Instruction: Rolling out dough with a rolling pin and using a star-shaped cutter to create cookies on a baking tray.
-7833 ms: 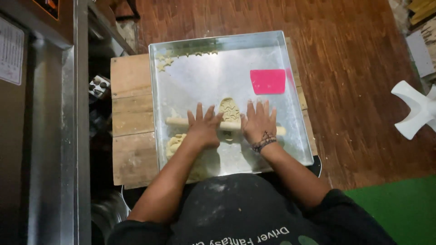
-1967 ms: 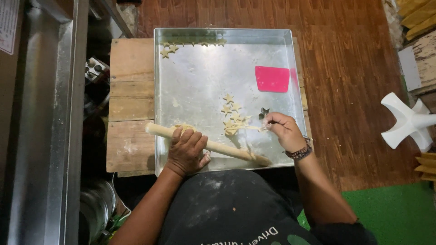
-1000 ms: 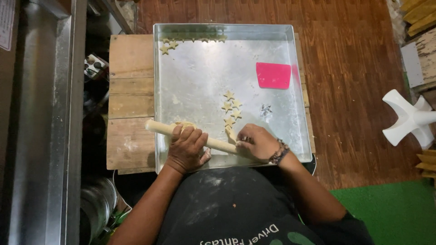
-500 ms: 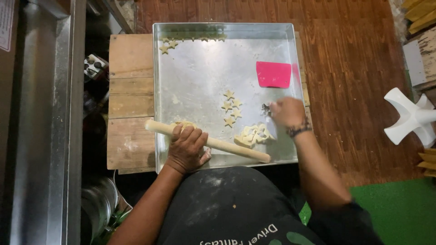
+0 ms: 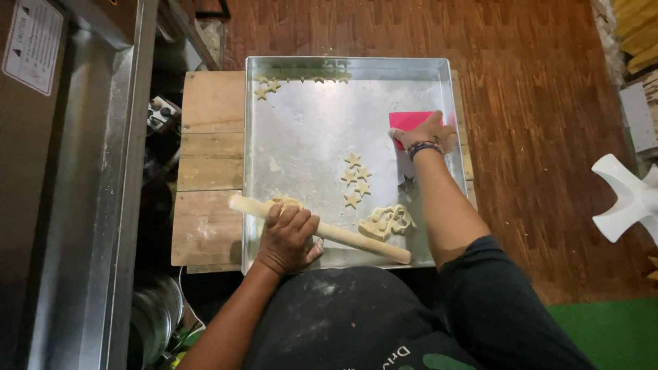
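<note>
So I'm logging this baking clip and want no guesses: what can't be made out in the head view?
- Pink scraper: the right hand covers part of it, so the grip is unclear.
- Small star cutter: too small, and the forearm crowds it.
- Rolling pin: its middle is hidden under the left hand.
- Stars in the metal tray's far corner: too small to count.

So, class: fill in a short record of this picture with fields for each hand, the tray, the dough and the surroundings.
left hand: rests on the rolling pin
right hand: reaches onto the pink card
tray: metal, square, on a wooden board
dough stars: four mid-tray, more in the far left corner
dough scrap: beside the pin
cutter: small star, near the right forearm
floor: wood
</note>
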